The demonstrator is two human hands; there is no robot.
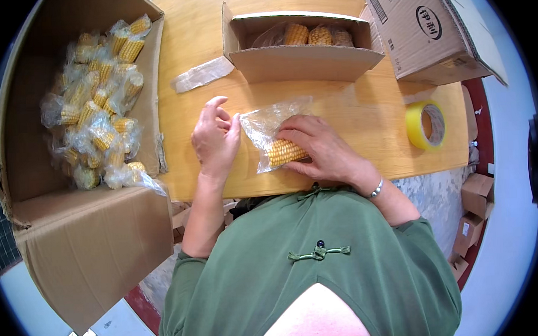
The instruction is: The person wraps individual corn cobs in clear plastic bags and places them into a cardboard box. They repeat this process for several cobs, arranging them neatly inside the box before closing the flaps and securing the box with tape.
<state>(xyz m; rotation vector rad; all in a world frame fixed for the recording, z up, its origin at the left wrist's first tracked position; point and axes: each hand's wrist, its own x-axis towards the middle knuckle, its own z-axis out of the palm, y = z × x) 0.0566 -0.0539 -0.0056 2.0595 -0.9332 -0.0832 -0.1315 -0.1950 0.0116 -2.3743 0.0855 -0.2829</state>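
An ear of yellow corn (287, 152) lies in a clear plastic bag (267, 118) on the wooden table in front of me. My right hand (320, 145) is closed over the bagged corn from the right, its fingers across the top and the thumb along the near side. Part of the cob is hidden under that hand. Just left of the bag, my left hand (216, 141) is raised with fingers curled loosely and apart. Nothing shows in it; its thumb tip is close to the bag's edge, and I cannot tell whether they touch.
On the left stands a large cardboard box (91, 225) with many bagged corn pieces (99, 99). A smaller open carton (305, 65) behind the bag holds several ears. Yellow packing tape (413, 125) stands right, below a printed carton (418, 40). A tape strip (202, 75) lies back left.
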